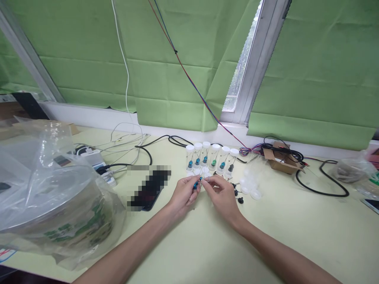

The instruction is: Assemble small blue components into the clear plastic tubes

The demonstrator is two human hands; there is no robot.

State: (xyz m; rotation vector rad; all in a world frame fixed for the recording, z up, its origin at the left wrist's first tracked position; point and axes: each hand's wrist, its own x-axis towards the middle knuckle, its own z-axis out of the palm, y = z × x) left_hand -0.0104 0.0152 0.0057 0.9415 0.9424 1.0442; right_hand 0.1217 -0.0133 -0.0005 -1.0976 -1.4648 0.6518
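Observation:
My left hand is closed round a small shiny blue part, whose kind I cannot make out. Fingertips of my right hand pinch at the upper end of the same part, so the two hands nearly meet. A ring shows on a right finger. Just beyond them stands a row of clear vials with white lids, each holding a blue, green or dark piece with a thin stem. Several small black pieces lie to the right of my right hand, beside loose white caps.
A dark phone lies left of my hands. Further left stand a large round container in a clear plastic bag and a power strip with cables. An open cardboard box and black cable lie at the right.

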